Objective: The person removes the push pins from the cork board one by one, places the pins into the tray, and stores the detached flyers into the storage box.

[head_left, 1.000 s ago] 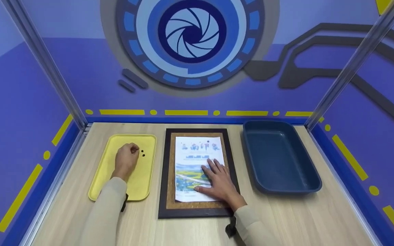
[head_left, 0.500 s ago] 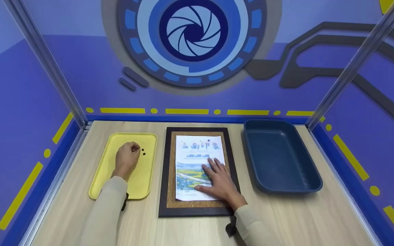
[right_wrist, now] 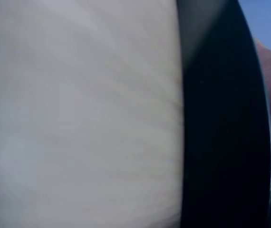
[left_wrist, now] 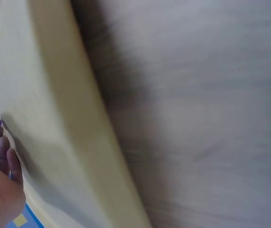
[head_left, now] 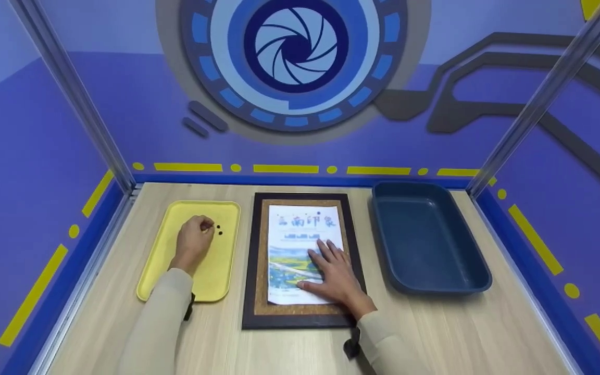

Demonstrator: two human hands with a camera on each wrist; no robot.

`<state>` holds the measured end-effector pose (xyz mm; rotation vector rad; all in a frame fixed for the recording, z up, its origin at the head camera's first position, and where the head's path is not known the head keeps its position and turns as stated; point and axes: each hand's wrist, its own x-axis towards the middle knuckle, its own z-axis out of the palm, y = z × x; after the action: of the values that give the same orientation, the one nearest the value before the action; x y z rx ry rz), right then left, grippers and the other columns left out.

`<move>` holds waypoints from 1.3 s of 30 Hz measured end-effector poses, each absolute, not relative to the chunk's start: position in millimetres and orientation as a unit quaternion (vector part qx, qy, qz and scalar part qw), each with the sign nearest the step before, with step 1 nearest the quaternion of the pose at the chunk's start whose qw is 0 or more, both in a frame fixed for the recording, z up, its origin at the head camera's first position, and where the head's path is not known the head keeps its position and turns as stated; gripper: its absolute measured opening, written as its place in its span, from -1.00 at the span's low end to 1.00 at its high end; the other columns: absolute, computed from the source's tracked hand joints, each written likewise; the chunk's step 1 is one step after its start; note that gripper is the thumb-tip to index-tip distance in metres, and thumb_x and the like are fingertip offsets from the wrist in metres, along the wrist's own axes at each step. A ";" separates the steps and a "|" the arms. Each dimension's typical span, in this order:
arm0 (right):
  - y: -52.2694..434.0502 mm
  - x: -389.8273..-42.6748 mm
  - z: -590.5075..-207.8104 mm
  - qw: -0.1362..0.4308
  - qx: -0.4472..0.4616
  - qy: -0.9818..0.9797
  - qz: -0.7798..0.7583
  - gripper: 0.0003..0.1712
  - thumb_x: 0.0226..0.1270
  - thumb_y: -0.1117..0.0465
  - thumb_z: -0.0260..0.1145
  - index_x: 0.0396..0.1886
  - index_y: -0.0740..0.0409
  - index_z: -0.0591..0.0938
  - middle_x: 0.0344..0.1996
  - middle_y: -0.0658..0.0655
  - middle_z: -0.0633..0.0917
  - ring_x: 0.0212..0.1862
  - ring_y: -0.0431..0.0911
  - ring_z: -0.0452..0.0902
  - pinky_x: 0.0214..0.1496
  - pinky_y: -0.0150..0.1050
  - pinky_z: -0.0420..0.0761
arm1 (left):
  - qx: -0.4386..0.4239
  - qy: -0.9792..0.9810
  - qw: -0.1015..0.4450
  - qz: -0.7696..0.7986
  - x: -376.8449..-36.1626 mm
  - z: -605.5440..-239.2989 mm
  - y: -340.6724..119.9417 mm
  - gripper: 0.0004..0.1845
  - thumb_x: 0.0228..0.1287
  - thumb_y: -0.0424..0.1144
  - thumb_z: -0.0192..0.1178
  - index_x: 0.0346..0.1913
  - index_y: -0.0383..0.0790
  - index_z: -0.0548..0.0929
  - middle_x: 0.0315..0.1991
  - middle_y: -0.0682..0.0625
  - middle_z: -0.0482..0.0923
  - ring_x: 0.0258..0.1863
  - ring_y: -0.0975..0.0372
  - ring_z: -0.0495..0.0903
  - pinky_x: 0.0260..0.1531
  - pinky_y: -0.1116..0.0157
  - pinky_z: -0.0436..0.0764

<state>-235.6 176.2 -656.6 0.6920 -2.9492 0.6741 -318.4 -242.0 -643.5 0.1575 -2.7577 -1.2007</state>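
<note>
Left of the dark-framed cork board (head_left: pixel 300 316), your left hand (head_left: pixel 194 241) rests curled in the yellow tray (head_left: pixel 219 284), fingertips by two small black pins (head_left: pixel 219 229); whether it pinches anything, I cannot tell. Your right hand (head_left: pixel 333 277) presses flat, fingers spread, on the printed paper sheet (head_left: pixel 294 234), lying lengthwise on the board, title end away from you.

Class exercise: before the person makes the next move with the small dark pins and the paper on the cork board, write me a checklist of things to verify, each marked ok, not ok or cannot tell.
1. Paper lies flat inside the cork board: ok.
2. Right hand presses the paper with straight fingers: ok.
3. Left hand is over the yellow tray, its fingers curled by the pins: ok.
4. A pin is already pinched in the left hand: cannot tell, the fingertips hide it.
5. Two dark pins lie loose on the tray beside the fingers: ok.
6. Paper corners free of pins: cannot tell, the hand covers the lower right corner.
</note>
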 end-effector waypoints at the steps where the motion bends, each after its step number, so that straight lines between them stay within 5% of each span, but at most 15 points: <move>1: 176.3 -235.7 -656.7 0.019 0.224 -0.950 0.216 0.17 0.21 -0.64 0.25 0.66 -0.08 0.35 0.70 0.14 0.12 0.70 0.18 -0.13 0.64 0.31 -0.07 | 0.050 -0.913 0.061 -0.399 -317.7 -642.9 -242.5 -0.83 0.55 -0.27 0.23 0.06 -0.24 0.70 0.00 -0.11 0.63 0.04 0.03 0.62 0.06 0.04 0.63; 7: 176.4 -236.1 -656.1 0.024 0.228 -0.949 0.214 0.18 0.21 -0.64 0.26 0.65 -0.05 0.36 0.69 0.17 0.13 0.70 0.21 -0.12 0.63 0.32 -0.05 | 0.042 -0.916 0.047 -0.397 -318.8 -633.0 -244.0 -0.75 0.58 -0.26 0.19 0.15 -0.28 0.67 0.04 -0.15 0.64 0.07 0.00 0.62 0.10 0.00 0.63; 14: 177.2 -237.4 -657.1 0.032 0.231 -0.947 0.220 0.16 0.21 -0.61 0.30 0.63 -0.02 0.40 0.68 0.19 0.17 0.69 0.24 -0.07 0.61 0.35 0.00 | 0.029 -0.914 0.089 -0.396 -330.2 -610.6 -227.5 -0.74 0.52 -0.27 0.26 0.11 -0.35 0.72 0.02 -0.22 0.67 0.05 -0.05 0.65 0.11 -0.03 0.61; 39: 176.5 -237.4 -656.5 0.030 0.227 -0.950 0.213 0.15 0.21 -0.61 0.28 0.62 -0.03 0.40 0.68 0.19 0.18 0.69 0.23 -0.06 0.62 0.34 -0.01 | -0.181 -0.900 0.093 -0.387 -333.9 -587.5 -67.3 -0.76 0.49 -0.21 0.36 0.10 -0.21 0.74 0.04 -0.04 0.66 0.08 0.04 0.67 0.11 0.10 0.65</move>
<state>-237.4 176.5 -656.5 0.6988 -2.9278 0.6568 -333.9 -67.3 -587.5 -0.5372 -2.6703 -1.1474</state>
